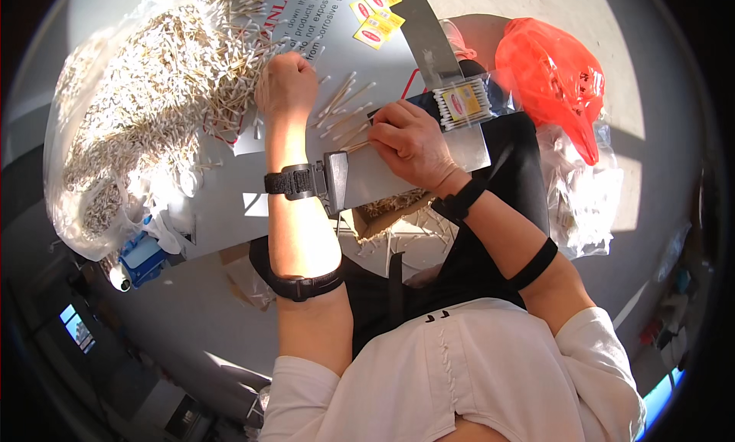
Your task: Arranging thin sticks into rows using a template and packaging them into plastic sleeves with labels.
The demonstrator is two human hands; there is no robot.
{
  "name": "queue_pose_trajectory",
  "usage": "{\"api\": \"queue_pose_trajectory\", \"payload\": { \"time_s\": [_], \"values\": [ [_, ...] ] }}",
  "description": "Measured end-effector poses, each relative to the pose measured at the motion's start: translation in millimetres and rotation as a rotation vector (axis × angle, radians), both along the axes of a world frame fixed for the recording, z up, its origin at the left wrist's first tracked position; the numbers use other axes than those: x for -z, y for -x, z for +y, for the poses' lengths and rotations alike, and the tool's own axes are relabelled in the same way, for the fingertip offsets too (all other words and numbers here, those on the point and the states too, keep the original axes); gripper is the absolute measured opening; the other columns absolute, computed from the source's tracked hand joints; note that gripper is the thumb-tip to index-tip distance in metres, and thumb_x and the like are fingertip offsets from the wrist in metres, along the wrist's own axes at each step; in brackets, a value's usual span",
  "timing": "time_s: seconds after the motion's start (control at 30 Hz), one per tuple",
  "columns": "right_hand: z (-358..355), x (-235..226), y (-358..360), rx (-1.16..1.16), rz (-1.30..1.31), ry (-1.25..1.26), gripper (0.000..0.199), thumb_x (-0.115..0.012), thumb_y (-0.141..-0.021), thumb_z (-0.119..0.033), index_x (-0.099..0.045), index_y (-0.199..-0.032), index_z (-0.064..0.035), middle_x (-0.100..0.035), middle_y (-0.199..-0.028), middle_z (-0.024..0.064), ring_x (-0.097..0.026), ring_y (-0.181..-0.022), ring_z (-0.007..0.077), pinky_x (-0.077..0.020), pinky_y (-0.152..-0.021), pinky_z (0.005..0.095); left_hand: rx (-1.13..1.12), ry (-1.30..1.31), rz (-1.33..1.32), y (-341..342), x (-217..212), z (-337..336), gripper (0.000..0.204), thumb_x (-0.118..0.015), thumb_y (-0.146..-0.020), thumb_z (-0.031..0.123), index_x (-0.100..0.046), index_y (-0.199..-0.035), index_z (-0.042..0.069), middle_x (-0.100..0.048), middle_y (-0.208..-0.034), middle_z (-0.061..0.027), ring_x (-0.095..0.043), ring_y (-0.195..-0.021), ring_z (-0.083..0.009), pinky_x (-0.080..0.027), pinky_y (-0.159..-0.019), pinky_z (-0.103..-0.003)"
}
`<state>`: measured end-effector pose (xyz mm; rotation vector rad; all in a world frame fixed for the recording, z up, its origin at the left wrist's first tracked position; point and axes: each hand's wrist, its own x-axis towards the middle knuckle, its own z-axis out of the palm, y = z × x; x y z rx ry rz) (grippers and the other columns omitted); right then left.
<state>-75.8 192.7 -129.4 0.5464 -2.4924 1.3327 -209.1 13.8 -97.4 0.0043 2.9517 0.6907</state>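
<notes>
A large heap of loose cotton swabs (168, 82) covers the left of the grey metal table (230, 220). At its right edge my left hand (287, 86) is closed, fingers curled under, so what they hold is hidden. Several stray cotton swabs (337, 97) lie between my hands. My right hand (406, 139) pinches a few swabs (356, 145) whose ends stick out to the left of the fingers. Just beyond that hand, at the table's right edge, rests a clear pack of cotton swabs (463, 106) with a yellow card.
Several yellow cards (375, 21) lie at the far side of the table. To the right are a red plastic bag (551, 74) and clear plastic bags (582, 185). Below the near edge sits a cardboard box (375, 224) with swabs. A blue object (143, 258) is at left.
</notes>
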Motion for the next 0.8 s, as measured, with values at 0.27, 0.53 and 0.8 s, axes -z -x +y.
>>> {"api": "queue_pose_trajectory", "payload": {
  "time_s": [0.27,0.53,0.8],
  "values": [
    [0,0,0,0.011,0.006,-0.008,0.011,-0.069,-0.073,-0.004,-0.061,-0.079,-0.0077,-0.056,-0.086,0.0061,-0.059,-0.082,0.0269,-0.0496,-0.072,0.0366,0.263,0.018,0.001,-30,1,0,0.008,-0.070,-0.077,0.010,-0.068,-0.084,0.006,-0.062,-0.094,-0.0112,-0.055,-0.100,-0.0333,-0.045,-0.089,-0.042],
    [-1,2,0,0.017,0.020,0.001,0.008,-0.066,-0.073,-0.006,-0.059,-0.075,-0.0086,-0.056,-0.084,0.0059,-0.058,-0.081,0.0263,-0.0494,-0.071,0.0365,0.213,-0.073,0.414,-83,3,8,0.020,-0.077,-0.069,0.006,-0.067,-0.085,0.007,-0.057,-0.096,-0.0070,-0.054,-0.095,-0.0314,-0.043,-0.087,-0.045],
    [-2,2,0,0.025,0.025,-0.009,0.009,-0.066,-0.072,-0.005,-0.059,-0.075,-0.0095,-0.056,-0.084,0.0055,-0.058,-0.080,0.0263,-0.0498,-0.071,0.0366,0.308,-0.033,0.349,-92,2,18,0.020,-0.078,-0.064,0.005,-0.067,-0.080,0.008,-0.060,-0.088,-0.0041,-0.056,-0.089,-0.0274,-0.044,-0.082,-0.039]
  ]
}}
